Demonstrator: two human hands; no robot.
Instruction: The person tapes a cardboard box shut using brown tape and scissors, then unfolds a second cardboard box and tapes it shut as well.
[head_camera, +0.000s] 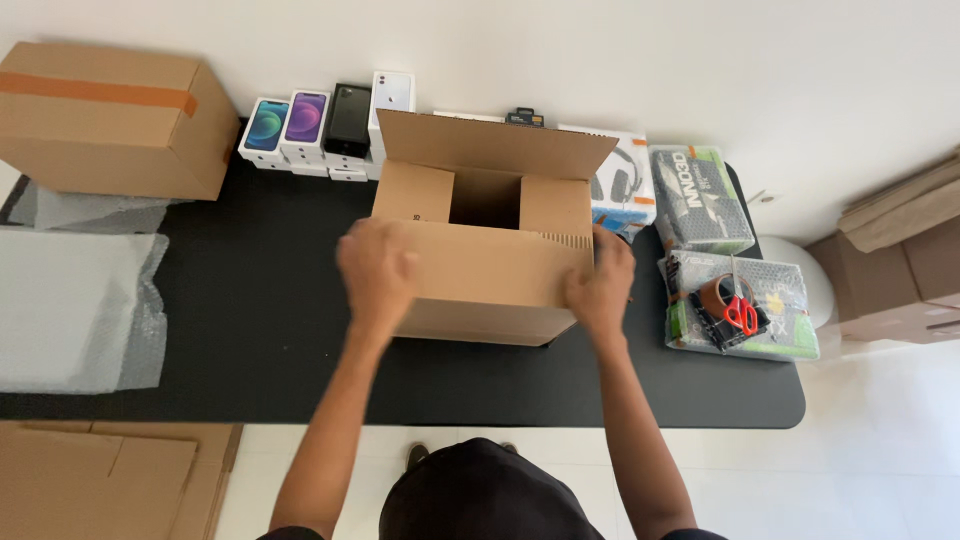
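While the open cardboard box (480, 270) sits mid-counter (260, 330), left hand (375, 268) and right hand (602, 285) press flat on its near flap corners, gripping nothing. Phone boxes (325, 125) stand behind, scissors (742, 315) well right. Risk, as judged: uneven pressure could shove the box back into the phone boxes.

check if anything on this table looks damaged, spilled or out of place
Nothing stands out. The open brown cardboard box sits squarely on the black table, undamaged, with the left hand and right hand at its front corners. The phone boxes stand in a tidy row.
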